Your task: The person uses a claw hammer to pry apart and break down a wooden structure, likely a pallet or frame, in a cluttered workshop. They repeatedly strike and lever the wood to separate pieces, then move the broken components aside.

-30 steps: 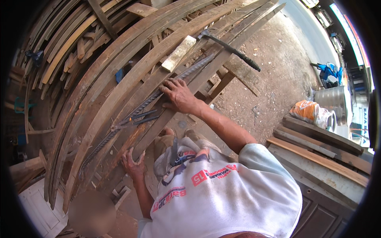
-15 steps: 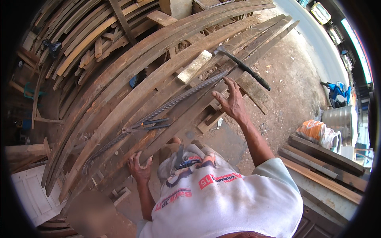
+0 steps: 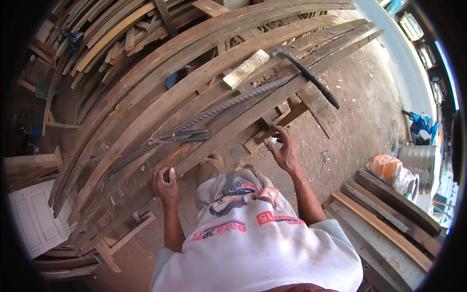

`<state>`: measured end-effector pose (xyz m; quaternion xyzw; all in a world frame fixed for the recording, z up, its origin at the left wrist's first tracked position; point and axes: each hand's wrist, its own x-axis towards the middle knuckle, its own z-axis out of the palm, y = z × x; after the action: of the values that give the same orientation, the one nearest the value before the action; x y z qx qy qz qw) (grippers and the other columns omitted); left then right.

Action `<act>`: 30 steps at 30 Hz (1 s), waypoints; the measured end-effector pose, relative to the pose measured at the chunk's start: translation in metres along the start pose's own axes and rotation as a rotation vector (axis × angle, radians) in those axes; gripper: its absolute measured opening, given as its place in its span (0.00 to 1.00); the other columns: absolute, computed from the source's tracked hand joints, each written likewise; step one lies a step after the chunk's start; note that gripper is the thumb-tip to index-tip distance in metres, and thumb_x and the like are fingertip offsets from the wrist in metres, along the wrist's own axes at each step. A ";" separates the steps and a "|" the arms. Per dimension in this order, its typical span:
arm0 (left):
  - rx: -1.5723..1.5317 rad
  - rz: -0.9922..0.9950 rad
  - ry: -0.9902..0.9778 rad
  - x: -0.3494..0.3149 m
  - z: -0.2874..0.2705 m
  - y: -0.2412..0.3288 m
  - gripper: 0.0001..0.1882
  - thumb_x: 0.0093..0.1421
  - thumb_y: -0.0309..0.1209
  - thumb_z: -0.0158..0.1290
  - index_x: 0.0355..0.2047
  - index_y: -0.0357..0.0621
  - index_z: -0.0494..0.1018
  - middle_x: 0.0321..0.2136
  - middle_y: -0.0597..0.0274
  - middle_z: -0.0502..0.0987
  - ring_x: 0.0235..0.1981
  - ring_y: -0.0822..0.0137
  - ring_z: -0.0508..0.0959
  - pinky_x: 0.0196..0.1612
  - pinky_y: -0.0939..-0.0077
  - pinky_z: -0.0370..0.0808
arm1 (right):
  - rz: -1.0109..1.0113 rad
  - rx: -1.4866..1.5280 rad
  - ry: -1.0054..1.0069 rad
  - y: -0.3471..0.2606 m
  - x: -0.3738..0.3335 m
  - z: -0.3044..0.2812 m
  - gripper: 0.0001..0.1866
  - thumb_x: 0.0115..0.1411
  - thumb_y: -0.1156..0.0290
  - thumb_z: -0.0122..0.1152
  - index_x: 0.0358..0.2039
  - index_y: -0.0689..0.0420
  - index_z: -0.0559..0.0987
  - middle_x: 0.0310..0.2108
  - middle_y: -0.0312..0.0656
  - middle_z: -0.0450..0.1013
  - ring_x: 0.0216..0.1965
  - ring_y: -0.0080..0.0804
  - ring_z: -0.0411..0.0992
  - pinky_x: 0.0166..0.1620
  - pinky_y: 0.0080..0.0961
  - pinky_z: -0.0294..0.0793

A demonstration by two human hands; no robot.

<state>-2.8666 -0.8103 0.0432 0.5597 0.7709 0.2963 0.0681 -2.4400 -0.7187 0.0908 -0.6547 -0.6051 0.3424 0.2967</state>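
Observation:
A wooden plank (image 3: 228, 127) lies slantwise before me, nearest of several long boards. My left hand (image 3: 166, 186) is at its near edge, fingers curved and apart from the thumb, holding nothing; whether it touches the wood I cannot tell. Short of that edge, on the right, hovers my right hand (image 3: 286, 153), empty, its thumb and fingers apart. A ribbed steel bar (image 3: 219, 112) rests along the boards. Pincers with dark handles (image 3: 187, 136) lie beside it. Farther right are a pale wood block (image 3: 246, 68) and a hammer with a black handle (image 3: 314, 82).
Long curved boards (image 3: 146, 82) fill the far left, with stacked timber behind. Short wooden supports (image 3: 272, 127) show under the near plank. More planks (image 3: 389, 214), a plastic bag (image 3: 386, 168) and a metal drum (image 3: 419, 165) stand at right. A white panelled door (image 3: 36, 216) leans at left.
My right hand has drawn back from the plank toward my body. My left hand has shifted slightly along the near edge. The view has moved a little; the tools stay put.

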 end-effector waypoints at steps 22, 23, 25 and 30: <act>0.030 0.119 0.045 0.087 -0.034 0.050 0.33 0.55 0.31 0.70 0.60 0.46 0.72 0.56 0.52 0.73 0.58 0.47 0.74 0.60 0.49 0.72 | 0.113 -0.841 0.206 0.078 0.237 -0.114 0.25 0.70 0.47 0.59 0.47 0.60 0.76 0.44 0.65 0.75 0.48 0.68 0.75 0.50 0.57 0.73; 0.038 0.162 -0.029 0.100 -0.031 0.050 0.37 0.53 0.30 0.71 0.62 0.48 0.71 0.59 0.52 0.71 0.60 0.47 0.72 0.61 0.48 0.71 | 0.135 -0.818 0.198 0.074 0.234 -0.113 0.25 0.71 0.46 0.57 0.45 0.60 0.75 0.43 0.66 0.76 0.47 0.68 0.75 0.49 0.57 0.73; 0.045 0.262 -0.216 0.119 -0.021 0.046 0.40 0.50 0.29 0.72 0.64 0.50 0.69 0.61 0.52 0.69 0.61 0.46 0.71 0.62 0.48 0.70 | 0.184 -0.845 0.219 0.070 0.226 -0.110 0.25 0.71 0.47 0.56 0.45 0.61 0.74 0.42 0.66 0.76 0.46 0.68 0.76 0.48 0.57 0.73; 0.077 0.378 -0.635 0.150 0.005 0.039 0.41 0.50 0.25 0.69 0.65 0.52 0.68 0.56 0.51 0.70 0.58 0.47 0.72 0.60 0.48 0.70 | 0.142 -0.789 0.307 0.081 0.214 -0.096 0.25 0.73 0.48 0.53 0.45 0.63 0.73 0.40 0.66 0.77 0.43 0.68 0.76 0.45 0.56 0.73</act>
<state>-2.8872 -0.6652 0.0943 0.7583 0.6050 0.0862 0.2269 -2.3078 -0.5108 0.0638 -0.8013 -0.5920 0.0027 0.0861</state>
